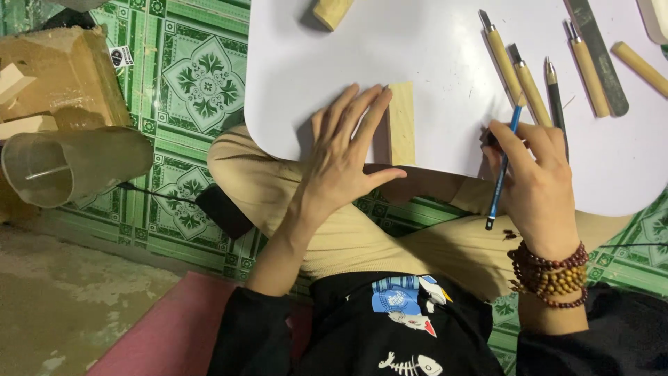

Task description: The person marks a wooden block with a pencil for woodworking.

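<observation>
A small pale wooden block (401, 123) lies lengthwise on the white surface (431, 63), close to its near edge. The left hand (344, 157) rests flat beside it, fingers spread and open, the fingertips touching the block's left side and the palm overhanging the surface's edge. A little to the right, the right hand (532, 177) is closed around a blue pencil (502, 170), which stands steeply with its upper end against the surface and its dark lower end pointing back toward the person's lap. A stack of brown and dark bead bracelets (550, 273) circles that wrist. Just beyond the right hand lie several carving tools with wooden handles (516, 76), side by side, and beside them a long grey flat file (600, 59). Another bit of pale wood (332, 12) sits at the far edge of the surface. The person sits cross-legged in tan trousers on a green patterned tile floor (202, 83). Off to the left a clear plastic jug (69, 167) lies on its side near a cardboard box (66, 73).
</observation>
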